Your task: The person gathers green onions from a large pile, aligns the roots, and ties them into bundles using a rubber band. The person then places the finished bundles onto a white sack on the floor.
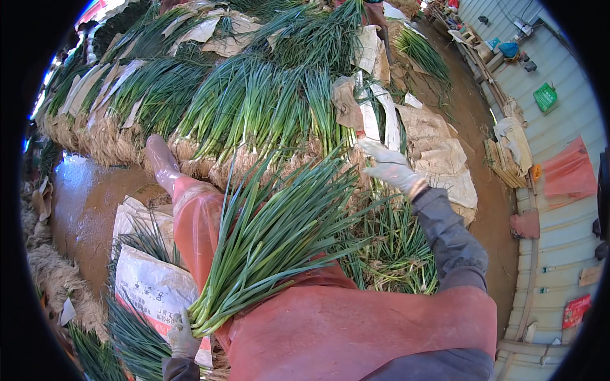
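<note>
My left hand (183, 339), in a pale work glove, grips the base of a large bundle of green onions (281, 228). The long leaves fan up and to the right across my lap, over a red waterproof apron (362, 328). My right hand (391, 166), also gloved, is held out past the leaf tips with its fingers apart and nothing seen in them. Just beyond it, root ends and a brown sack piece (347, 102) lie at the end of a row of onions (257, 105). Loose onions and trimmings (395, 252) lie below my right forearm.
White woven sacks (152, 276) and more onions lie at my left. Sacking (436, 147) covers a heap edge at right. My booted leg (164, 164) stretches onto wet brown ground (95, 200). Another person's leg (379, 24) stands at the far end. A corrugated wall (562, 238) bounds the right.
</note>
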